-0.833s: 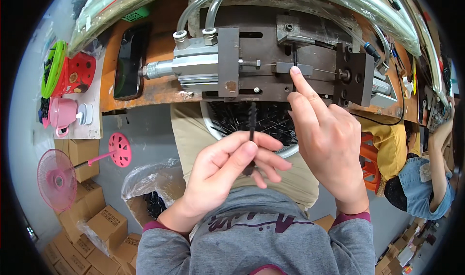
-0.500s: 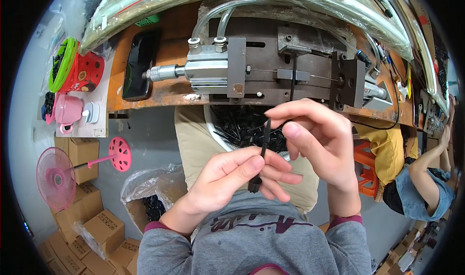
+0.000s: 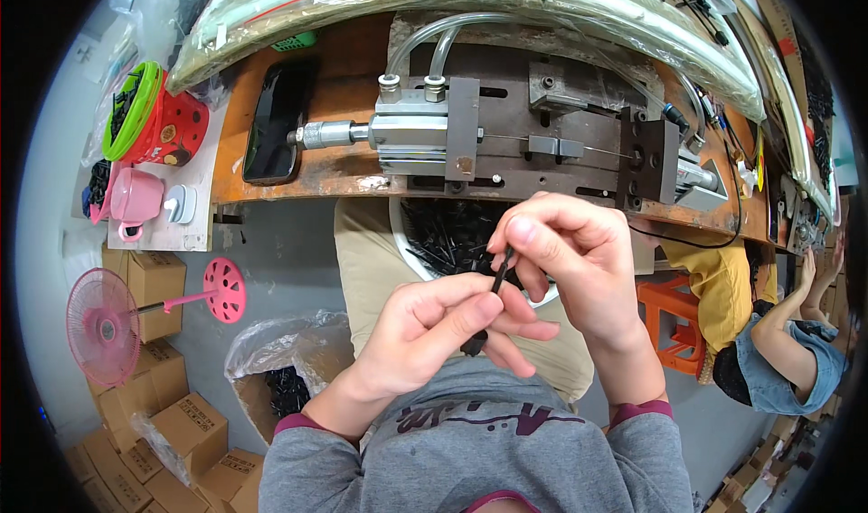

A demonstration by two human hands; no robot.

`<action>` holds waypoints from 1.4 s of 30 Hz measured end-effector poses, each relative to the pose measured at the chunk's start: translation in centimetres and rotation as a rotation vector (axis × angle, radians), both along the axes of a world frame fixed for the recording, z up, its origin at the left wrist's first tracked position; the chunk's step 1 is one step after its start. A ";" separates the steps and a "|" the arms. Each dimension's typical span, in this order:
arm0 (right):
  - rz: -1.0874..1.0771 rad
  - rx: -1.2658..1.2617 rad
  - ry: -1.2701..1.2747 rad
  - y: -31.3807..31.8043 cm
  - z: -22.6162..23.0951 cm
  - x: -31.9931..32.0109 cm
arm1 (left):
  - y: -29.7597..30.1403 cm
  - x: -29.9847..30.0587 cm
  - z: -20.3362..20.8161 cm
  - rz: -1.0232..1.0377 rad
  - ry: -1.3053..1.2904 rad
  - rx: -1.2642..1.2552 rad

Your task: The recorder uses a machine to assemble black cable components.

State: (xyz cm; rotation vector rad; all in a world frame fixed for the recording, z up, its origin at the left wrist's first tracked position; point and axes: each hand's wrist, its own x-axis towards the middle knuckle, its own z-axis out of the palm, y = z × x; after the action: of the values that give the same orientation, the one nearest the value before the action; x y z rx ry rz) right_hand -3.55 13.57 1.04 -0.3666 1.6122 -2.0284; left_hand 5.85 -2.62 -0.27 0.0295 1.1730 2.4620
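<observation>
Left hand (image 3: 443,332): fingers curled, pinching the lower part of a thin black rod (image 3: 488,301) near the person's lap. Right hand (image 3: 574,260): thumb and forefinger nipping the rod's upper end. White bowl (image 3: 411,251) of black parts: just beyond the hands, partly hidden by them. Metal press fixture (image 3: 506,142): far, on the orange workbench (image 3: 353,165). Black phone (image 3: 276,124): left of the fixture. Pink fan (image 3: 104,328): far left, on the floor.
</observation>
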 end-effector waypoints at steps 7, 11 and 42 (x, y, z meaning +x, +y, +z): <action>-0.080 -0.069 0.067 -0.2 0.4 -0.8 | 0.0 0.9 0.4 0.207 -0.021 -0.137; -0.106 -0.153 0.130 -2.1 2.6 -1.2 | -1.1 1.2 1.1 0.326 0.141 -0.277; -0.200 0.117 1.216 -17.3 18.3 -15.1 | -19.7 1.6 4.7 1.621 0.688 -1.210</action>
State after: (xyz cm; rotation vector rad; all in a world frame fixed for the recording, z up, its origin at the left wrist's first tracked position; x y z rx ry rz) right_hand -18.67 -3.75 19.38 -1.6757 2.4643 -1.8825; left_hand 7.41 -22.32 4.45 -0.7076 3.9207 1.9448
